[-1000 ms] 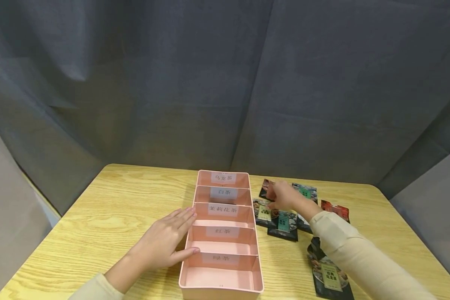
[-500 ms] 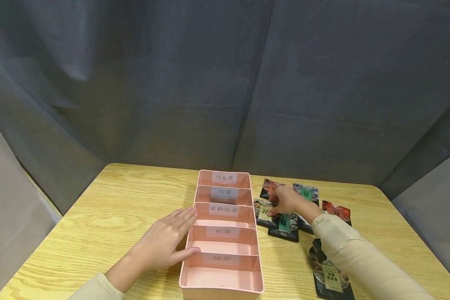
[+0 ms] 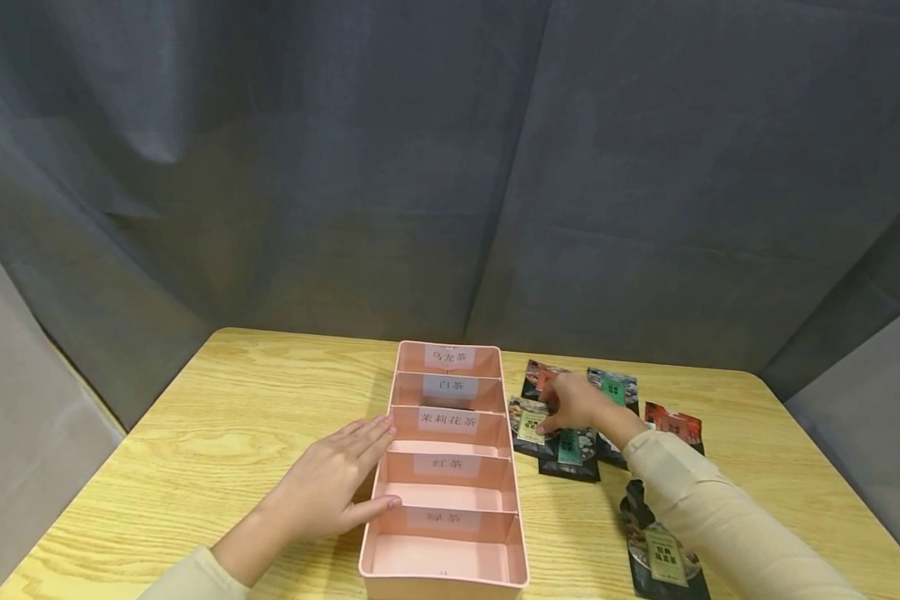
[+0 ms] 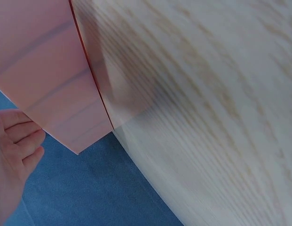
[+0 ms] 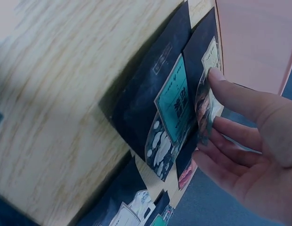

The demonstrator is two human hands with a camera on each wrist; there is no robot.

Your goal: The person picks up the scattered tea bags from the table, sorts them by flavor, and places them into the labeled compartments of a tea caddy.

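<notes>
1. Only my head view takes in the whole pink plastic organiser tray (image 3: 444, 467) with five labelled compartments on the light wooden table (image 3: 217, 433), with my hands on either side of it.
2. My right wrist view alone shows the grip: my right hand (image 5: 249, 141) pinches the edge of a black tea packet with a pale yellow label (image 5: 208, 89), thumb on top, the other fingers (image 5: 221, 160) curled beneath.
3. That packet lies just right of the tray, beside a black packet with a teal label (image 5: 171, 108) that partly overlaps it.
4. My left wrist view shows only the tray's outer wall, table grain and a few fingertips.
5. My left hand (image 3: 330, 483) lies flat against the tray's left wall, fingers straight and together, thumb on the rim.
6. My right arm reaches forward past the tray's right side, sleeve over more packets.
</notes>
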